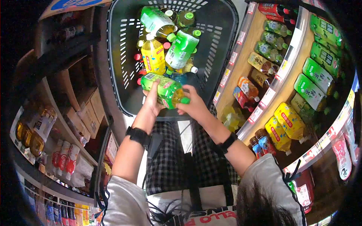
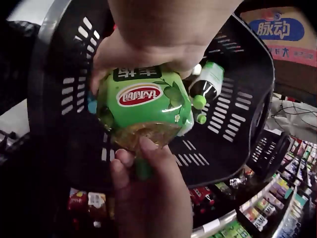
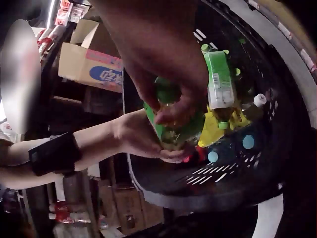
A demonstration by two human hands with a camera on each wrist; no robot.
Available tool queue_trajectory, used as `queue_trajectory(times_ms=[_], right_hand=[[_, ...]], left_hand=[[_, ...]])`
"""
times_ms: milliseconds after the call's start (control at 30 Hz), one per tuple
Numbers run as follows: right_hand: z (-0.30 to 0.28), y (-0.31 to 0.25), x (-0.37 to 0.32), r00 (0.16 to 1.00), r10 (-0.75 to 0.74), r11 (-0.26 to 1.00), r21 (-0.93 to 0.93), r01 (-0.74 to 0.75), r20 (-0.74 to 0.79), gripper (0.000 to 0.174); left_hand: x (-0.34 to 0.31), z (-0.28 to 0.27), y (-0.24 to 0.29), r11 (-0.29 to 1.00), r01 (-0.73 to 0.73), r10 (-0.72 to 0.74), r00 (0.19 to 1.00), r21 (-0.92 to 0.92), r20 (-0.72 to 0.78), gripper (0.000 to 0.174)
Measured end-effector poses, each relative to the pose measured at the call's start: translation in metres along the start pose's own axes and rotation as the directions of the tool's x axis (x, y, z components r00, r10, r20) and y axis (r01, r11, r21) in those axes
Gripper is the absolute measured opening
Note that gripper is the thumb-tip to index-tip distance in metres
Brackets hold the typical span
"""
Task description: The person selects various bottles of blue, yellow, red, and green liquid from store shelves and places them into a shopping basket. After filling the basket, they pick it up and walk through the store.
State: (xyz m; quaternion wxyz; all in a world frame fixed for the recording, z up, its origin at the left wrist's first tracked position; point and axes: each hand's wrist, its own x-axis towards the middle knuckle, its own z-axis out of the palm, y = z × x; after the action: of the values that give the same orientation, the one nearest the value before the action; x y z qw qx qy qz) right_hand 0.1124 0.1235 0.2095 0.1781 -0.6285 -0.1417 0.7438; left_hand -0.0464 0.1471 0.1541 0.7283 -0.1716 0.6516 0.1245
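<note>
A green-labelled drink bottle (image 1: 164, 89) is held tilted over the near end of a black shopping basket (image 1: 130, 107). My left hand (image 1: 152, 98) grips it around the body. My right hand (image 1: 194, 104) pinches it at the neck, beside the green cap. In the left wrist view, the bottle's front label (image 2: 143, 96) shows a red oval logo, and the right thumb lies along the neck. Inside the basket lie a yellow-labelled bottle (image 1: 152, 56), green-and-white bottles (image 1: 183, 49) and several others, partly hidden under one another.
Shelves of bottled drinks (image 1: 313, 92) curve along the right, with price tags on their edges. On the left, darker shelves hold cardboard boxes (image 1: 86, 116) and red-and-white packages (image 1: 66, 156). A printed carton (image 3: 94, 69) stands beyond the basket's side in the right wrist view.
</note>
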Motion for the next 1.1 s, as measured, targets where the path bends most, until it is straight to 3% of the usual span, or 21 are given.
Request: queue_trajectory(times_ms=[67,167,300,333,433,533,633,733,767,800,867,933,967,1000,1033,1100], right_hand=[[0.011,0.002,0.019,1.000,0.010,1.000,-0.016,-0.010,0.026,0.049],[0.023,0.009,0.049,0.993,0.120,0.993,0.000,-0.120,-0.009,0.056],[0.038,0.016,0.078,0.975,0.208,0.973,0.117,-0.197,-0.081,0.057],[0.041,0.016,0.085,0.974,0.208,0.973,0.124,-0.197,-0.088,0.057],[0.049,0.018,0.105,0.966,0.236,0.965,0.140,-0.220,-0.104,0.059],[0.046,0.019,0.117,0.957,0.262,0.963,0.097,-0.251,-0.126,0.061],[0.036,0.076,0.145,0.987,0.100,0.957,-0.260,-0.130,-0.126,0.062],[0.039,0.064,0.124,0.991,-0.099,0.780,-0.625,0.019,-0.094,0.064],[0.043,0.062,0.120,0.996,-0.019,0.771,-0.635,-0.043,-0.091,0.067],[0.048,0.060,0.116,0.994,0.061,0.755,-0.647,-0.106,-0.091,0.070],[0.053,0.056,0.098,0.993,-0.016,0.661,-0.746,-0.075,-0.113,0.073],[0.050,0.044,0.084,0.995,0.047,0.567,-0.817,-0.103,-0.092,0.074],[0.045,0.044,0.082,0.995,0.058,0.581,-0.808,-0.097,-0.077,0.068],[0.038,0.048,0.086,0.995,0.071,0.550,-0.830,-0.094,-0.066,0.056],[0.026,0.030,0.081,0.981,0.193,0.589,-0.802,-0.096,0.025,0.043],[0.005,0.042,0.090,0.997,-0.010,0.608,-0.791,0.070,0.080,0.036]], left_hand=[[0.015,-0.012,0.008,0.998,-0.068,0.068,0.997,0.000,-0.021,0.092],[0.013,-0.004,0.028,0.993,-0.082,0.100,0.969,0.086,-0.224,0.097],[0.052,-0.017,0.042,0.955,-0.163,0.228,0.937,0.247,-0.266,0.108],[0.049,-0.011,0.045,0.962,-0.195,0.242,0.931,0.190,-0.274,0.114],[0.047,-0.006,0.065,0.953,-0.109,0.219,0.893,0.283,-0.393,0.116],[0.047,-0.005,0.064,0.971,-0.146,0.207,0.908,0.190,-0.364,0.111],[0.068,-0.030,0.050,0.929,-0.188,0.284,0.915,0.318,-0.286,0.095],[0.097,-0.064,0.031,0.733,-0.293,0.523,0.820,0.614,-0.233,0.079],[0.094,-0.064,0.038,0.569,-0.360,0.648,0.750,0.740,-0.133,0.067],[0.086,-0.066,0.038,0.453,-0.332,0.669,0.740,0.827,-0.069,0.067],[0.078,-0.058,0.035,0.331,-0.264,0.779,0.618,0.906,-0.105,0.065],[0.086,-0.058,0.040,0.307,-0.325,0.807,0.587,0.895,-0.063,0.064],[0.088,-0.050,0.043,0.217,-0.373,0.897,0.440,0.902,-0.033,0.052],[0.088,-0.042,0.044,0.200,-0.328,0.905,0.422,0.923,-0.046,0.050],[0.085,-0.031,0.048,0.180,-0.396,0.915,0.403,0.901,-0.006,0.049],[0.073,0.004,0.056,0.205,-0.499,0.922,0.387,0.842,0.005,0.045]])
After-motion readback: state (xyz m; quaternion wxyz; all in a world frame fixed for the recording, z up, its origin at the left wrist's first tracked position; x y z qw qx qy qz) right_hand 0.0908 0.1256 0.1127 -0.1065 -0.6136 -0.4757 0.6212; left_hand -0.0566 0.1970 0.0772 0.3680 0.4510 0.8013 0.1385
